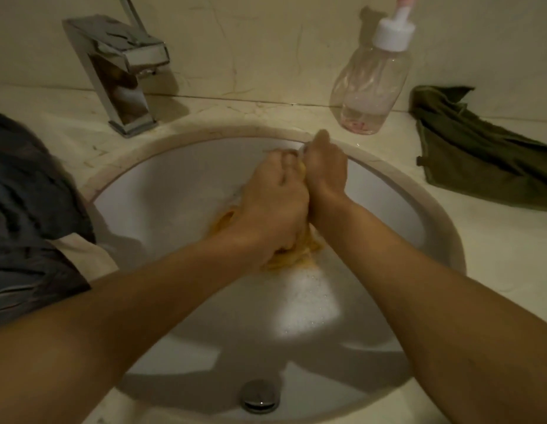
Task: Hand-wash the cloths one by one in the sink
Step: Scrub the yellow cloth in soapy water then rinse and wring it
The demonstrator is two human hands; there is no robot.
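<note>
Head: both hands wring sudsy yellow cloth.

The round white ceramic sink sits in the pale marble counter. Behind it, the angular chrome tap stands left and the clear plastic pump bottle right. The crumpled olive-green cloth lies on the counter right of the sink, the dark grey cloth left. In the basin, the wet yellow cloth sits between the left hand and right hand, the round chrome drain plug before them.
</note>
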